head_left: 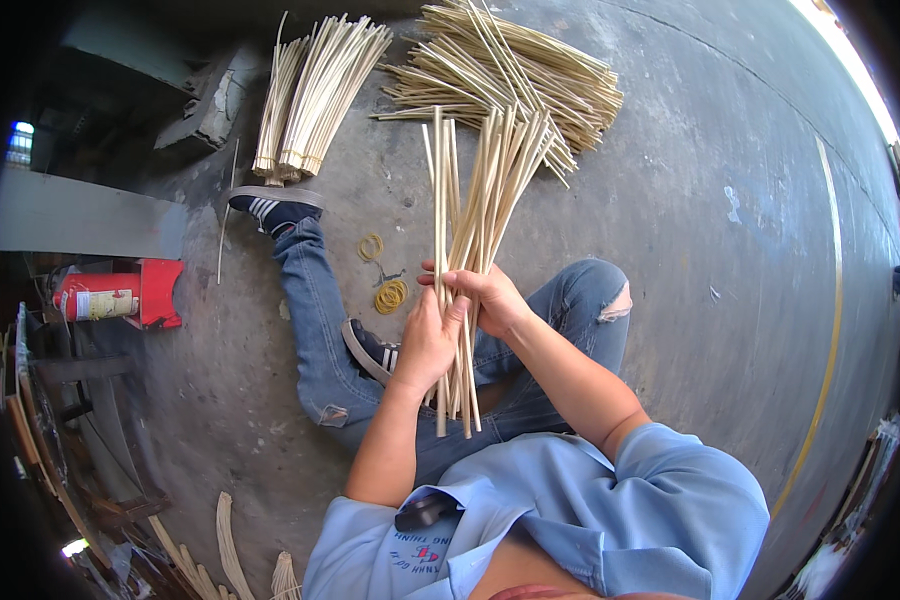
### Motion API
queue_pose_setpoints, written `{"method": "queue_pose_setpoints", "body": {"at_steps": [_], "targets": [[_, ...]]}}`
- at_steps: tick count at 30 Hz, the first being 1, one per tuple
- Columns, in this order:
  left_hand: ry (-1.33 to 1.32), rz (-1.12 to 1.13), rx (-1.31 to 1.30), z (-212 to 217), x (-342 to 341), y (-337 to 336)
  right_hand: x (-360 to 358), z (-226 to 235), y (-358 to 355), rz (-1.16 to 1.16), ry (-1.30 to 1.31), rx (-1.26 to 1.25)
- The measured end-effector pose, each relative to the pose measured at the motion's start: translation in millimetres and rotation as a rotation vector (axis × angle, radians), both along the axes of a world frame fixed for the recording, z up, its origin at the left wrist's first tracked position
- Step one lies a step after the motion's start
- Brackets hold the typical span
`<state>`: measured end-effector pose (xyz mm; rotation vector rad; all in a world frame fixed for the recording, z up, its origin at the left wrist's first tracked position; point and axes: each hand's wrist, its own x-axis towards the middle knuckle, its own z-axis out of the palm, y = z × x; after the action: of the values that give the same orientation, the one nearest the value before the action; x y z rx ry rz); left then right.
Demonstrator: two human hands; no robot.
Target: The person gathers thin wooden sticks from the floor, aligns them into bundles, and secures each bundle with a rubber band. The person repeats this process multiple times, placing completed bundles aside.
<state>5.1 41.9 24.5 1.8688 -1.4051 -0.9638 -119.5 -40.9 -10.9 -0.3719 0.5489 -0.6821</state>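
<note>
Closing around a loose fan of long, thin, pale wooden rods (492,190), the left hand (432,338) and the right hand (488,298) meet above the seated person's lap, both clamped on the rods below their middle. A few rods at the left stand slightly apart; the lower ends are uneven over the ripped blue denim jeans (310,295). The step in hand looks like gathering and evening a handful; the next move seems to call for a firm hold while the ends are levelled.

Beyond the knees, a coil of thin yellow bands (391,296) lies on the worn, stained grey concrete floor (710,370). Past the outstretched dark blue shoe with white stripes (273,211) stand upright sheaves of pale rods (328,90), apparently banded near the base; beside them, a loose heap of yellowish rods (560,85) lies crisscrossed. To the left rests a red cylindrical fire extinguisher (98,297); at right, a yellowish painted line (823,400) curves across the floor.
</note>
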Motion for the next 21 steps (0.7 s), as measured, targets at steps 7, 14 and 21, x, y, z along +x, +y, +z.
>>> {"method": "queue_pose_setpoints", "body": {"at_steps": [7, 14, 21], "targets": [[0.137, -0.2, -0.028, 25.8, 10.1, -37.8, -5.6, 37.3, -22.8, -0.005, 0.103, -0.309], [0.22, -0.347, -0.33, 13.7, 35.7, -73.9, -16.6, 39.2, -47.7, 0.173, 0.276, -0.921], [0.485, -0.197, -0.413, -77.7, 43.8, -74.8, 12.7, 27.2, -51.1, 0.252, 0.159, -0.986]]}}
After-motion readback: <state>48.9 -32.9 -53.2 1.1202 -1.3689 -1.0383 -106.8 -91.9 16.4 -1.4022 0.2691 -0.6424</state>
